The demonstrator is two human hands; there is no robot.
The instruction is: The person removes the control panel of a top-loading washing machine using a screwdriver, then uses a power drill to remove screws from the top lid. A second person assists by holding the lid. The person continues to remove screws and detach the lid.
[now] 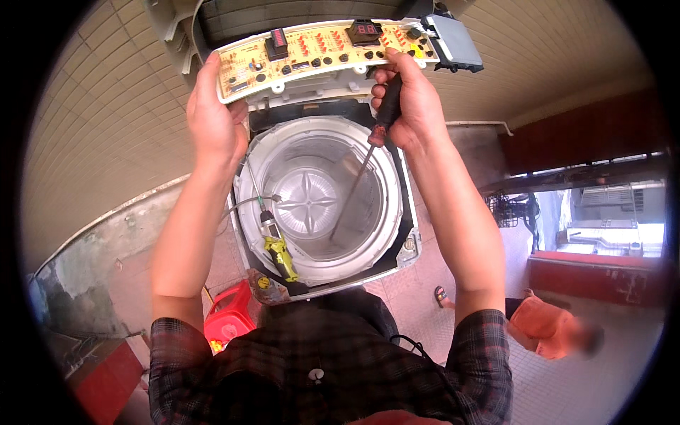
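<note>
A long, slightly curved control circuit board (322, 57) in a white frame is held up above the far side of an opened top-loading washing machine (317, 280). My left hand (214, 117) grips its left end, thumb over the edge. With my right hand (409, 99) I pinch the board's right part and hold a screwdriver (386, 113) as well; its black and red handle lies in my palm and the long shaft points down over the metal drum (306, 202). A yellow-green power screwdriver (279, 255) rests on the drum's left rim.
A grey panel (457, 44) sits at the board's right end with wires. On the floor at the left stands a red plastic stool (230, 315). A person in an orange top (545, 326) is at the right. A tiled wall (92, 106) rises at the left.
</note>
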